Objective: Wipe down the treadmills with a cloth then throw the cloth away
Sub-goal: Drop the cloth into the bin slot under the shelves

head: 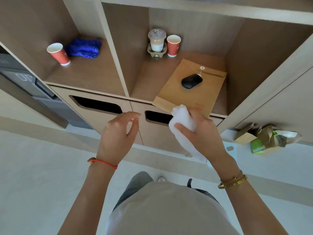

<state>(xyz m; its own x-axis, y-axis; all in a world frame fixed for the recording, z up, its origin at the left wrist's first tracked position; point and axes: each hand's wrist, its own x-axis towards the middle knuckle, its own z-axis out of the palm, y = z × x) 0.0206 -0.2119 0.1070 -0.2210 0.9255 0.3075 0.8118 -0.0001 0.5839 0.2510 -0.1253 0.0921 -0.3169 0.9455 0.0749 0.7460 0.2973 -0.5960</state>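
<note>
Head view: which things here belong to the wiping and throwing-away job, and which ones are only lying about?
Belong to the job:
white cloth, gripped by the right hand
right bin slot, just beyond the cloth
left hand, open, holding nothing

Just lying about:
blue cloth
red cups
lidded drink
envelope
mouse
paper bag

Bright, even light, daylight-like, no single source visible. Shadows soft: shelf cubbies darken toward their back walls; a faint shadow sits under the black mouse [191, 80] on the envelope [189, 92]. Two slots [97, 104] below the shelf read as flat black, no detail inside. White cloth [183, 122] near-blown out, folds barely legible. Pale floor [33, 175] washed, low contrast. Strong wide-angle distortion: shelf uprights splay outward from the mouse toward the frame edges. Overall softness, compression smear; the shirt at the bottom edge is blurred.
</note>
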